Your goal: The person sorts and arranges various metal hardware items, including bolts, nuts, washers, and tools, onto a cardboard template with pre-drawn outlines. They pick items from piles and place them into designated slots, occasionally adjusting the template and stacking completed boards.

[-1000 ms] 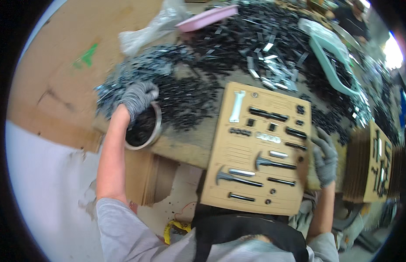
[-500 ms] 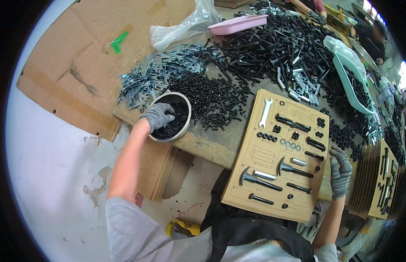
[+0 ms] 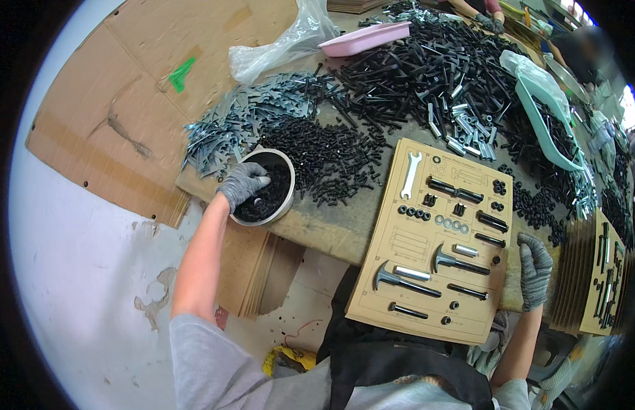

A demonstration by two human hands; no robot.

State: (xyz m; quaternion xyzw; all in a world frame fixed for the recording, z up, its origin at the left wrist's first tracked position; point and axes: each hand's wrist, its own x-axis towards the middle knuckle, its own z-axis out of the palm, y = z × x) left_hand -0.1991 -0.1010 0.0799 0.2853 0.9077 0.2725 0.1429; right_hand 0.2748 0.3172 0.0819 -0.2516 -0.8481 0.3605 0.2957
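My left hand (image 3: 241, 184), in a grey knit glove, reaches over the rim of a pale round bucket (image 3: 291, 193). Its fingers are bent together against small black parts (image 3: 268, 203) inside, and whatever they pinch is hidden. Beside the right edge of a brown cardboard panel (image 3: 372, 309), my gloved right hand (image 3: 535, 272) is raised with its fingers curled in; I cannot see what is inside them. Laid out on the panel are an open-end wrench (image 3: 411, 175), two hammer-shaped black pieces (image 3: 407, 281), silver tubes (image 3: 411, 273), black bolts, washers (image 3: 452, 224) and nuts.
Behind the bucket lie piles of short black screws (image 3: 331, 154), flat grey metal pieces (image 3: 245, 113) and long black bolts (image 3: 406, 68). A pink tray (image 3: 365, 39) and a turquoise tray (image 3: 546, 137) stand among them. More filled panels (image 3: 601, 280) stack at right. A co-worker's gloved hands (image 3: 491, 24) show at the back.
My left hand stays in the bucket, its fingers a little deeper among the black parts. My right hand's fingers have drawn closer together. The whole view has shifted slightly.
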